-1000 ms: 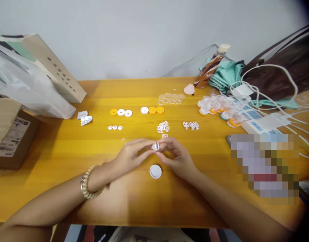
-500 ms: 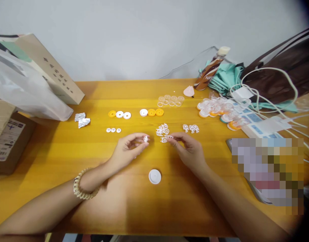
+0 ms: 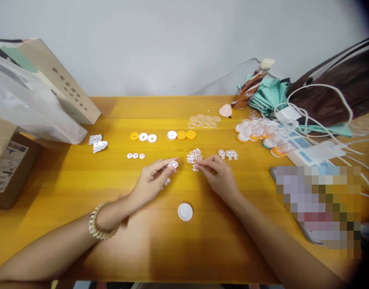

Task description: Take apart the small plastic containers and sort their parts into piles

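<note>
Between the thumb and fingers of my left hand (image 3: 152, 178) is a small white openwork plastic piece (image 3: 173, 164), its flat face showing. Several little white parts (image 3: 165, 183) lie on the table, partly hidden behind that hand. My right hand (image 3: 219, 172) is closed in a pinch at the edge of a heap of similar white openwork pieces (image 3: 194, 154); what its fingertips hold, if anything, cannot be told from the heap. Nearer me lies a round white disc (image 3: 185, 212). To the right of the heap, more openwork pieces (image 3: 231, 154) sit in a row.
Across the table are yellow and white rings (image 3: 143, 137), yellow and white discs (image 3: 181, 135), small white discs (image 3: 135, 155), clear cups (image 3: 204, 121) and foil pieces (image 3: 100, 146). A bottle (image 3: 250, 86), power strip (image 3: 304, 145) and cables stand right; a carton (image 3: 12, 164) left.
The openwork piece in my left hand has turned so that its face shows. My right hand has shifted slightly left, and its fingertips are now against the heap.
</note>
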{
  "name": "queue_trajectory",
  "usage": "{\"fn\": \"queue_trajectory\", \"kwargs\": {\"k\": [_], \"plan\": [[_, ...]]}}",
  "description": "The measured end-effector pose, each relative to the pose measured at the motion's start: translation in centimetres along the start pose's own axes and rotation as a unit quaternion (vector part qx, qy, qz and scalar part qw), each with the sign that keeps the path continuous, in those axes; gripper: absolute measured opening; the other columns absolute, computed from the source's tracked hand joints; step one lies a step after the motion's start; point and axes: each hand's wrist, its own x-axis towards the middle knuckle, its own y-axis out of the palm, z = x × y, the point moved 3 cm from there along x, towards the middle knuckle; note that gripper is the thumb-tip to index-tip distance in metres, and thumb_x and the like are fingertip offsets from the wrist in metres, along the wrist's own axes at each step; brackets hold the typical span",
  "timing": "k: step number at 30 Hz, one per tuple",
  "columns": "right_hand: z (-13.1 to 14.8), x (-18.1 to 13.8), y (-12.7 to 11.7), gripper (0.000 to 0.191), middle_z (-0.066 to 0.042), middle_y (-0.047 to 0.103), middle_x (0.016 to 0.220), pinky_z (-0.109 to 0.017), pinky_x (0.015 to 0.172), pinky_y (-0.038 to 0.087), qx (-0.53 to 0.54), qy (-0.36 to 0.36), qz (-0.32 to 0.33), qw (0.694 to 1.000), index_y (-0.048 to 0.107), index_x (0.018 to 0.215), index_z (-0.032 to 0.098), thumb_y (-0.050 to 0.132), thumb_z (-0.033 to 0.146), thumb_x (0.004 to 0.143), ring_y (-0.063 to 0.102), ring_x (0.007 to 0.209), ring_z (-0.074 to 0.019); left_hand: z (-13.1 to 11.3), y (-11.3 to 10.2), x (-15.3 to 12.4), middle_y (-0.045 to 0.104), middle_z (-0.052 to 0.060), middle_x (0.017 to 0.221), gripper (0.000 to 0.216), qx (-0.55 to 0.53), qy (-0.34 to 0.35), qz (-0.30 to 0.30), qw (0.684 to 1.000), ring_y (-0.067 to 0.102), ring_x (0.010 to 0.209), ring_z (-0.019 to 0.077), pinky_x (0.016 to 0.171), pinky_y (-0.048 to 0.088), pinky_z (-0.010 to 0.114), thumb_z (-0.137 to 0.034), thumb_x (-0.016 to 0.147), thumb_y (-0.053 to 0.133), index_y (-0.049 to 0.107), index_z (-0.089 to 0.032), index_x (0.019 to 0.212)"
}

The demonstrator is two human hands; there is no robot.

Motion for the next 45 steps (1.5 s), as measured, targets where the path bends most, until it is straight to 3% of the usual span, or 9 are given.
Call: {"fn": "queue_trajectory", "kwargs": {"k": [4, 9, 15, 20, 23, 27, 32, 39, 45], "plan": [[-0.1, 0.1, 0.2, 0.014, -0.002, 0.053, 0.071, -0.027, 0.055, 0.043, 0.005, 0.016, 0.015, 1.0, 0.071, 0.088, 0.022, 0.06, 0.028, 0.082, 0.049, 0.059, -0.013, 0.2, 0.1, 0.1, 0.064, 0.003, 0.081, 0.033, -0.014, -0.012, 0.006, 1.0, 0.052, 0.059, 0.0065, 0.053, 0.044, 0.017, -0.035, 0.083, 0.058, 0.061, -0.016, 0.109], [0.1, 0.3, 0.1, 0.012, -0.002, 0.052, 0.07, -0.026, 0.054, 0.042, 0.008, 0.028, 0.017, 0.999, 0.07, 0.087, 0.02, 0.062, 0.026, 0.08, 0.049, 0.058, -0.0121, 0.2, 0.3, 0.1, 0.062, 0.001, 0.077, 0.036, -0.041, 0.004, 0.012, 0.999, 0.052, 0.061, 0.0068, 0.056, 0.042, 0.017, -0.033, 0.082, 0.06, 0.054, -0.016, 0.113], [1.5, 0.0, -0.5, 0.012, -0.001, 0.054, 0.068, -0.027, 0.06, 0.044, 0.033, 0.03, -0.02, 0.999, 0.068, 0.085, 0.02, 0.066, 0.028, 0.076, 0.05, 0.061, -0.0127, -0.1, 0.6, -0.1, 0.064, 0.001, 0.076, 0.02, -0.072, 0.016, 0.029, 0.997, 0.055, 0.064, 0.0071, 0.06, 0.042, 0.017, -0.031, 0.082, 0.061, 0.049, -0.016, 0.087], [3.5, -1.2, 0.4, 0.015, -0.001, 0.064, 0.075, -0.026, 0.064, 0.048, 0.209, 0.061, 0.067, 0.974, 0.065, 0.091, 0.021, 0.06, 0.031, 0.082, 0.058, 0.066, -0.0126, -0.5, 1.0, -0.7, 0.062, 0.002, 0.075, 0.018, 0.005, 0.024, 0.065, 0.998, 0.055, 0.066, 0.0092, 0.061, 0.042, 0.02, -0.032, 0.083, 0.059, 0.053, -0.015, 0.084], [4.3, -1.9, 1.0, 0.014, -0.001, 0.067, 0.076, -0.026, 0.065, 0.049, 0.244, 0.061, 0.102, 0.962, 0.066, 0.088, 0.021, 0.06, 0.032, 0.082, 0.06, 0.066, -0.0127, -0.4, 1.2, -1.0, 0.061, 0.002, 0.076, 0.017, 0.068, 0.047, 0.097, 0.992, 0.052, 0.065, 0.0091, 0.06, 0.041, 0.02, -0.031, 0.085, 0.056, 0.058, -0.014, 0.086], [4.7, -2.3, 1.1, 0.012, -0.001, 0.066, 0.072, -0.026, 0.065, 0.05, 0.224, 0.045, 0.078, 0.971, 0.066, 0.082, 0.021, 0.059, 0.03, 0.083, 0.061, 0.066, -0.0129, -0.2, 0.9, -0.9, 0.059, 0.001, 0.075, 0.019, 0.091, 0.048, 0.072, 0.992, 0.052, 0.065, 0.0092, 0.059, 0.041, 0.019, -0.032, 0.083, 0.058, 0.059, -0.014, 0.092], [4.6, -2.5, 0.9, 0.01, -0.002, 0.067, 0.073, -0.026, 0.065, 0.05, 0.193, 0.028, 0.063, 0.979, 0.064, 0.082, 0.02, 0.058, 0.028, 0.083, 0.06, 0.064, -0.013, -0.3, 0.9, -0.7, 0.065, 0.003, 0.074, 0.017, 0.041, 0.008, 0.081, 0.996, 0.058, 0.066, 0.0093, 0.062, 0.046, 0.019, -0.03, 0.082, 0.06, 0.061, -0.013, 0.083], [4.2, -2.5, 1.1, 0.016, 0.0, 0.062, 0.067, -0.026, 0.063, 0.049, 0.232, 0.082, 0.055, 0.968, 0.06, 0.075, 0.019, 0.058, 0.032, 0.083, 0.059, 0.063, -0.0126, -0.8, 1.2, -1.1, 0.07, 0.005, 0.074, 0.015, -0.02, 0.003, 0.079, 0.997, 0.064, 0.067, 0.0108, 0.065, 0.052, 0.02, -0.027, 0.081, 0.06, 0.063, -0.012, 0.081], [4.8, -2.5, 1.3, 0.014, -0.001, 0.065, 0.074, -0.025, 0.065, 0.05, 0.293, 0.095, 0.077, 0.948, 0.06, 0.081, 0.02, 0.062, 0.034, 0.08, 0.061, 0.067, -0.0123, -0.6, 1.1, -1.1, 0.07, 0.005, 0.075, 0.015, -0.009, 0.005, 0.069, 0.998, 0.064, 0.067, 0.0104, 0.065, 0.051, 0.02, -0.026, 0.082, 0.059, 0.064, -0.012, 0.083]]}}
